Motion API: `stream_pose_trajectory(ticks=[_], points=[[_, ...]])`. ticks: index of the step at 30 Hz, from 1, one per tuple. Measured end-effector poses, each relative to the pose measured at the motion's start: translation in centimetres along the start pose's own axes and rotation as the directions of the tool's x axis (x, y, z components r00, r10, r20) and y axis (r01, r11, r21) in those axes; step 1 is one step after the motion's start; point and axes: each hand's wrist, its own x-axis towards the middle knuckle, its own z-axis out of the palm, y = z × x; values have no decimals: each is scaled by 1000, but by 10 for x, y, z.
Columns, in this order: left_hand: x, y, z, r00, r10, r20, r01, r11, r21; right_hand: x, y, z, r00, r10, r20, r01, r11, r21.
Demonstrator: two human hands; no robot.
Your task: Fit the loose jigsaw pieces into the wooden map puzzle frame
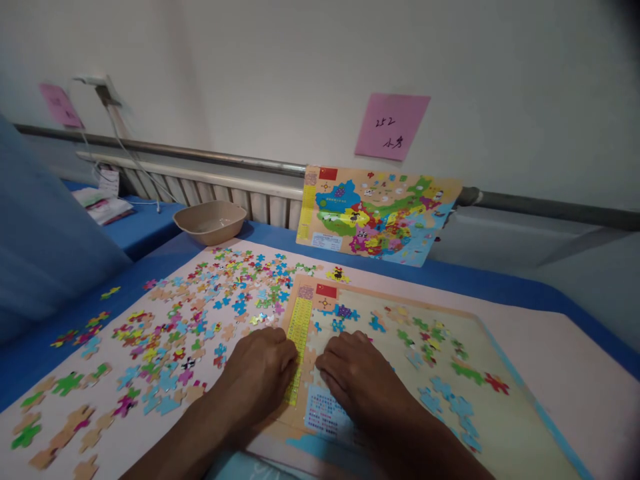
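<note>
Here, both hands (310, 373) flat upon the puzzle board (500, 427).

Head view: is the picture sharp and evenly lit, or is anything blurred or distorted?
Head view: soft, even light with no glare on the puzzle board; both hands, left hand and right hand, look sharp; the wall outlet at upper left is smeared; the pipe bows from wide-angle distortion; the top right corner is dark.

Dim, soft indoor light; wide-angle bending at edges, dark right corners, slight blur left.
</note>
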Motion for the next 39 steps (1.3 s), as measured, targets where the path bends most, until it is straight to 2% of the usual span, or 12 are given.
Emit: stream_pose_trajectory(ticks=[6, 14, 30, 39], points=[[-1, 2, 1, 999, 35, -17, -35, 999, -5, 2, -1, -2, 998, 29, 61, -30, 999, 16], [-1, 1, 3, 998, 60, -16, -60, 998, -4, 5, -2, -6, 996, 40, 85, -40, 999, 0], [-1, 7, 5, 999, 34, -12, -35, 997, -69, 3, -1, -2, 997, 21, 80, -23, 999, 31], [7, 17, 5, 1000, 1, 25, 0, 999, -42, 3, -2, -3, 995, 44, 91, -46, 999, 22]])
